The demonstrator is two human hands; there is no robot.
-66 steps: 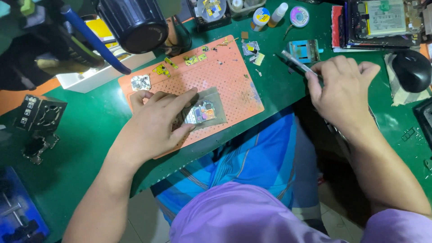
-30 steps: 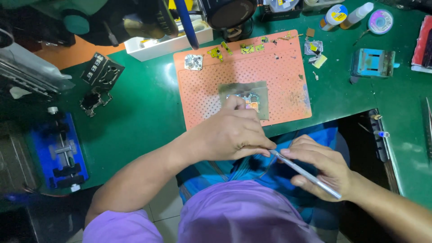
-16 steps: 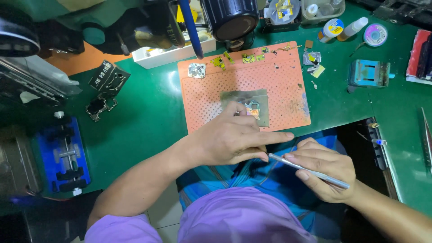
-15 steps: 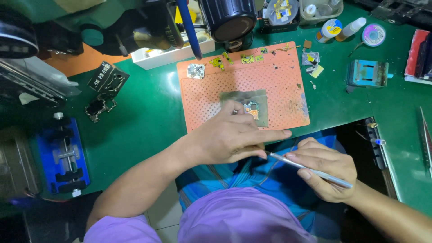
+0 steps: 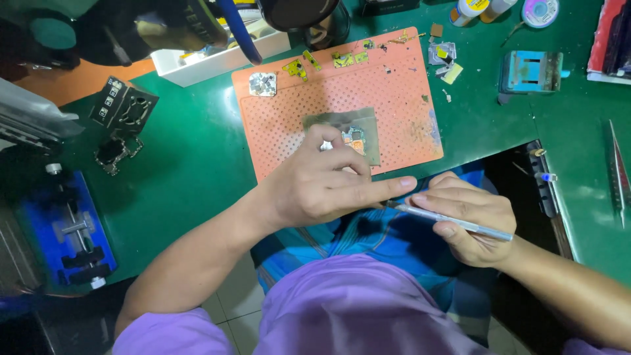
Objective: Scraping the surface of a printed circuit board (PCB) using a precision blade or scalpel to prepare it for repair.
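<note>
Two hands low over the near edge of the green tabletop (image 5: 184, 177). Left hand (image 5: 322, 187) loosely curled, index finger stretched out to the right, other fingertips down on a small circuit board (image 5: 353, 139); board lying on a grey square pad (image 5: 345, 131) atop the orange perforated work mat (image 5: 342, 98). Right hand (image 5: 463, 220) pinched around slim metal tweezers (image 5: 453, 222), tips pointing left, just beside the left index fingertip, off the tabletop edge above the lap. Small metal shield (image 5: 263, 83) and yellow flex parts (image 5: 296, 68) along the mat's far edge. Blue clamp fixture (image 5: 529, 71) further right, blue holder jig (image 5: 69, 230) at far left, black frame pieces (image 5: 121, 108) near it. Second pair of tweezers (image 5: 618, 174) at right, well apart.
</note>
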